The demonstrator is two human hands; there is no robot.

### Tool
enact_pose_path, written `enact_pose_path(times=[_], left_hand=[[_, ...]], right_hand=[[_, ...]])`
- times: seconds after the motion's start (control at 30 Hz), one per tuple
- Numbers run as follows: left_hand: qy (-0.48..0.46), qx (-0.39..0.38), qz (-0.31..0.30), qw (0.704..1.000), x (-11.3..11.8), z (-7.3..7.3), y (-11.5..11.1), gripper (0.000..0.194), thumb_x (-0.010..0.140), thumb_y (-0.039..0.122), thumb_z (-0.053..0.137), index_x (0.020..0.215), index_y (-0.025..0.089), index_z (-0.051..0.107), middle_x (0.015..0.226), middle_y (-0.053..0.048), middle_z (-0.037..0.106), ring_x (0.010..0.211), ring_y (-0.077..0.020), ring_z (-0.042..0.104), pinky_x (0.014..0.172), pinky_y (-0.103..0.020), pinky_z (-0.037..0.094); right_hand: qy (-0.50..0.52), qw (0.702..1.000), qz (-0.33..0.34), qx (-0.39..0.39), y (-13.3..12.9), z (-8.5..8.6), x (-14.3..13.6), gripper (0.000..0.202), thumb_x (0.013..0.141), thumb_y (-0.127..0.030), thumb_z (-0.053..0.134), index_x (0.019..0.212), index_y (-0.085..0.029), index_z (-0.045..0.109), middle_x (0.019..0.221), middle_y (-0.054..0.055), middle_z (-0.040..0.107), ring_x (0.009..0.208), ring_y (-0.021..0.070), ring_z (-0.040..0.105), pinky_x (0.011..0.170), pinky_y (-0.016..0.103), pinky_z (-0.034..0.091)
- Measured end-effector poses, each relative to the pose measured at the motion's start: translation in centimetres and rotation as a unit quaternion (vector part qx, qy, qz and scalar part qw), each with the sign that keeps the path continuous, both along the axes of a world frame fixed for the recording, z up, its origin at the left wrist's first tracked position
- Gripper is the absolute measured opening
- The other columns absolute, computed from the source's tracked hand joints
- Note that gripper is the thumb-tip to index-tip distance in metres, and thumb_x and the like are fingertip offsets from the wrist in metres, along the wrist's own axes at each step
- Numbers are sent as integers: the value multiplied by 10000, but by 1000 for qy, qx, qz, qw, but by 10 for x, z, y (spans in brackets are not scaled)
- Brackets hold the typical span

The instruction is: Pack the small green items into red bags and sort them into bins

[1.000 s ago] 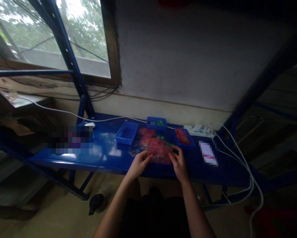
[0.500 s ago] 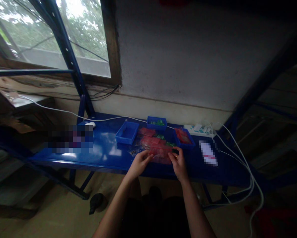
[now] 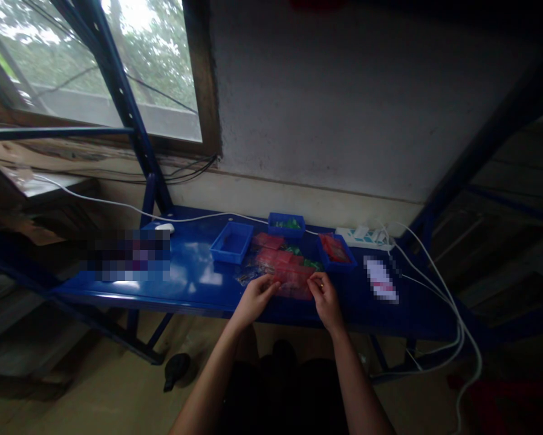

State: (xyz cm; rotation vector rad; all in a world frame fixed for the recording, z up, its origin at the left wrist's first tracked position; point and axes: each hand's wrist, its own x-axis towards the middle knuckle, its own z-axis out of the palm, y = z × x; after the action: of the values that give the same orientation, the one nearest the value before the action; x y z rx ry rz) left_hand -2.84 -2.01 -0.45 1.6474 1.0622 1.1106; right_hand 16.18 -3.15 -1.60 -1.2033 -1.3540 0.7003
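A translucent red plastic bag (image 3: 294,285) is stretched between my two hands at the near edge of the blue table. My left hand (image 3: 256,296) pinches its left side between thumb and fingers. On the right side, my right hand (image 3: 325,297) has its fingertips closed on the bag's edge. Just beyond lie more red bags (image 3: 270,241) and green packets (image 3: 311,264). Small clear packets (image 3: 248,275) with dark contents lie by my left fingertips. What the red bag contains is too dim to make out.
Around the pile stand a blue tray (image 3: 232,243) on the left, a tray of green packets (image 3: 286,232) at the back and a tray with red bags (image 3: 337,252) on the right. A white power strip (image 3: 362,238) with cables lies behind. A blurred white item (image 3: 380,279) is at right.
My right hand's raised fingers have curled down toward the bag. My left hand keeps its pinch in nearly the same place.
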Motion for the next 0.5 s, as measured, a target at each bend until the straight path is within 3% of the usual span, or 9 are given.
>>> enact_pose_path(times=[0.17, 0.5], left_hand=[[6, 7, 4, 1000, 0, -2, 1, 301, 817, 426, 526, 700, 150, 553, 580, 34, 467, 547, -108, 410, 521, -212, 305], [5, 7, 13, 1000, 0, -3, 2, 290, 816, 411, 526, 713, 145, 577, 581, 32, 487, 548, -110, 419, 527, -214, 311]], right_hand=[[-5, 1000, 8, 4, -2, 2, 0, 157, 807, -358, 529, 823, -205, 560, 764, 12, 607, 727, 168, 575, 664, 259, 447], [-45, 998, 53, -7, -9, 9, 2, 194, 795, -350, 524, 767, -188, 627, 698, 7, 609, 627, 152, 537, 582, 247, 421]])
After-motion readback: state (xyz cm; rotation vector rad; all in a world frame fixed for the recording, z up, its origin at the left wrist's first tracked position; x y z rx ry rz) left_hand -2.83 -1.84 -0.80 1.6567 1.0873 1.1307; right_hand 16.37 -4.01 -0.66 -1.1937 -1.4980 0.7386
